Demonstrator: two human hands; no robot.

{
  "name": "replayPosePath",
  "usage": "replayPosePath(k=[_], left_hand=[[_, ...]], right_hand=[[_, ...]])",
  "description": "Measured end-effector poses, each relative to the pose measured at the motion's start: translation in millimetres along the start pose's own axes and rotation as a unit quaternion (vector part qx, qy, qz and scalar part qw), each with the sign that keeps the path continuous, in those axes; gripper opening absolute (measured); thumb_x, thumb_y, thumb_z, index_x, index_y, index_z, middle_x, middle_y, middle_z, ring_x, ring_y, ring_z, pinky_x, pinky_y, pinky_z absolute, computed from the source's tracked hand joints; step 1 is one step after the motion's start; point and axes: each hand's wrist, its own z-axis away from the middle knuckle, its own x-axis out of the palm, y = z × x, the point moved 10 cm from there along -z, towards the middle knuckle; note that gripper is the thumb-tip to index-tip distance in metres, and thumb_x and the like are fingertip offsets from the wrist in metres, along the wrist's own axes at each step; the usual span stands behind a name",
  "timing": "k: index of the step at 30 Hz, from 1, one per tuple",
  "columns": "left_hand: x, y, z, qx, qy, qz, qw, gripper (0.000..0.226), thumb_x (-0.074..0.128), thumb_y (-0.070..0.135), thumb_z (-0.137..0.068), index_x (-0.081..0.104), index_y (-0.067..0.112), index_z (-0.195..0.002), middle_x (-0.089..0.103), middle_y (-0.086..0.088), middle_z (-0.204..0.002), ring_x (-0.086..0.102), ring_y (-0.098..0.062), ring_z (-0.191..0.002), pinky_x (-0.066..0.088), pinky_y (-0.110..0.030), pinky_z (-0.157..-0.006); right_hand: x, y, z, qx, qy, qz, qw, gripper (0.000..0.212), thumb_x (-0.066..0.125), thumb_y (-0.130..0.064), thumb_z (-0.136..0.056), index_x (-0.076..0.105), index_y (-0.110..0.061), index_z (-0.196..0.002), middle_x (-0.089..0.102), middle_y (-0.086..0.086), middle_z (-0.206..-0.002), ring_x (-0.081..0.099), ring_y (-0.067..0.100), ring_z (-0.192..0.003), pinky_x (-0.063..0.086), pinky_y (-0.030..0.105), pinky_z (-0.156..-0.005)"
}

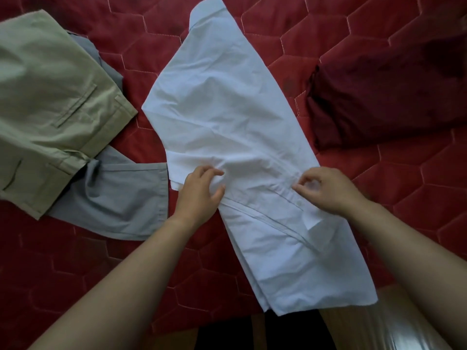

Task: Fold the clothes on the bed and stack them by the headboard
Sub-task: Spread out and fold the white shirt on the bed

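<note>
Head view: a white shirt (235, 137) lies flat on the red quilted bed (404, 193), already narrowed into a long strip with its sides folded in. Its long axis runs from about 11 o'clock, where the collar end is, to about 5 o'clock, where the hem reaches the near edge of the bed. So the shirt points away from the person and a little to the left.

Both hands rest on the middle of the strip. The left hand (199, 190) has its fingers curled and pinches a small ridge of cloth on the left edge. The right hand (328, 190) is half closed, with thumb and forefinger nipping the button placket on the right side.

As I judge it, the step in hand is to fold the strip across its length. To do it well, both hands should take the cloth at the same height, keep the edges parallel, and smooth the wrinkles toward the collar before the hem goes up.

At 9 o'clock lie khaki trousers (50, 97) over a grey garment (118, 198). At 2 o'clock sits a dark maroon bundle (384, 97). I cannot see the headboard.
</note>
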Motion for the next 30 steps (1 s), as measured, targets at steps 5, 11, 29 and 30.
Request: replayPosePath(k=[5,11,29,30], left_hand=[[10.2,11.9,4.0,0.013,-0.001,-0.016,1.0,0.035,0.061,0.027,-0.087,0.058,0.017,-0.121,0.049,-0.003,-0.131,0.042,-0.023,-0.123,0.035,-0.037,-0.103],[11.8,23.3,6.8,0.018,0.02,-0.024,0.999,0.037,0.061,0.028,-0.086,0.057,0.018,-0.122,0.046,-0.003,-0.136,0.038,-0.022,-0.128,0.035,-0.044,-0.104],[-102.5,-32.0,-83.3,-0.004,0.171,-0.007,0.985,0.029,0.054,0.023,-0.091,0.057,0.017,-0.12,0.048,-0.007,-0.127,0.05,-0.029,-0.112,0.038,-0.042,-0.102],[-108.3,-37.3,-91.2,-0.008,0.174,-0.011,0.985,0.03,0.054,0.024,-0.092,0.056,0.018,-0.121,0.047,-0.007,-0.128,0.05,-0.028,-0.111,0.037,-0.04,-0.102]], right_hand=[[16.9,10.9,-6.1,0.032,-0.013,0.019,0.999,0.055,0.069,-0.033,-0.08,0.049,-0.016,-0.128,0.048,0.005,-0.128,0.05,0.021,-0.116,0.041,0.033,-0.093],[33.3,29.4,23.2,0.113,0.05,-0.001,0.992,0.03,0.048,-0.028,-0.095,0.048,-0.011,-0.12,0.064,0.016,-0.108,0.058,0.036,-0.1,0.035,0.033,-0.069],[61.1,-83.6,-106.2,0.032,0.056,-0.122,0.99,0.028,0.051,-0.033,-0.093,0.056,-0.016,-0.115,0.062,0.004,-0.112,0.056,0.024,-0.105,0.038,0.028,-0.076],[58.9,-86.3,-111.0,0.028,0.066,-0.11,0.991,0.021,0.05,-0.03,-0.093,0.059,-0.016,-0.105,0.063,0.004,-0.102,0.057,0.026,-0.098,0.037,0.029,-0.071]])
